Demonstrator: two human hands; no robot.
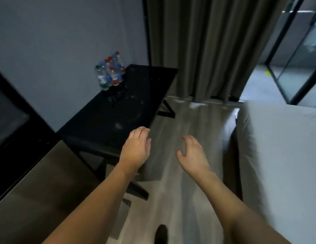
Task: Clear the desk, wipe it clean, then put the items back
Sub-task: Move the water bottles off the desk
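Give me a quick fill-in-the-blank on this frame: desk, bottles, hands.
1. The water bottles stand clustered at the desk's far ____ corner.
2. The desk top is ____ in colour.
3. The left hand and right hand each hold ____.

Missing words: left; black; nothing

**Dim room, daylight from 2 o'clock, motion blur throughout**

Overall dim, cool grey cast. Only bright source: glass door (294, 67) at 2 o'clock, daylight spilling onto floor (171, 138) and bed (280, 147). Pale sheen streaks along floor towards 6 o'clock. Black desk (118, 106) top nearly swallows detail; faint dusty specks catch light. Dark shape at 9 o'clock underexposed, smeared. Bottles (110, 71) at 11 o'clock soft, labels unreadable. Curtain (206, 46) folds blurred. Wide-angle bend: door frame and left edges lean. Left hand (137, 148) and right hand (192, 152) evenly lit, slightly soft.
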